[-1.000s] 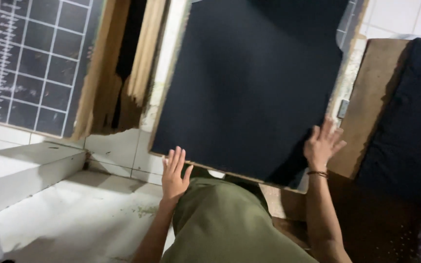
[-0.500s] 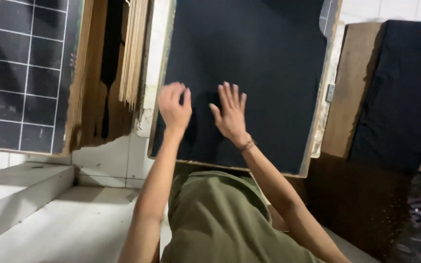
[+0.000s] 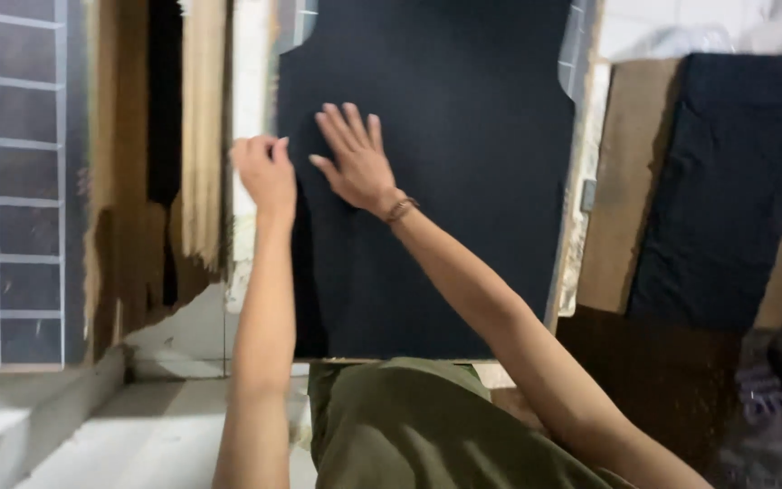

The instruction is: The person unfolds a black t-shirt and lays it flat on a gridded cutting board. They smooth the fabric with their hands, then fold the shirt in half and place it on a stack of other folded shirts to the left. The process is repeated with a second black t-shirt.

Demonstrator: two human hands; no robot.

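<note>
The black fabric sheet (image 3: 445, 181) lies flat on a board in the middle of the scene. The right hand (image 3: 355, 163) rests open on it, fingers spread, palm down. The left hand (image 3: 264, 172), fingers curled closed, sits at the fabric's left edge, just left of the right hand.

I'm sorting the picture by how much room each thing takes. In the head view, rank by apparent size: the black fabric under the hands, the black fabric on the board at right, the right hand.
1. Black fabric under the hands, largest.
2. Black fabric on the right board.
3. Right hand, smallest.
</note>
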